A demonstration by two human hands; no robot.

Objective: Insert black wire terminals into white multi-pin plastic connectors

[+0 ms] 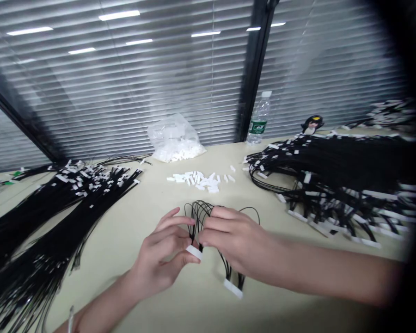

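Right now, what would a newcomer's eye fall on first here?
Probably the left hand and right hand at centre, handling looped black wires with white ends. Next, the left wire heap and right wire heap flanking them, both dark. White pieces lie scattered beyond the hands.

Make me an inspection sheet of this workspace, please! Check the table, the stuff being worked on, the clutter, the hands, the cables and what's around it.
Surface: pale tabletop.
Job's things: looped black wires, with an upper white end piece and a lower white end piece.
Clutter: loose white pieces, a clear bag holding more, a bottle and a small figure.
Hands: left hand pinches the upper end piece; right hand grips the wires close beside it.
Cables: black bundles on the left and a big black heap on the right, both with white ends.
Surroundings: blinds and a dark post behind the table.
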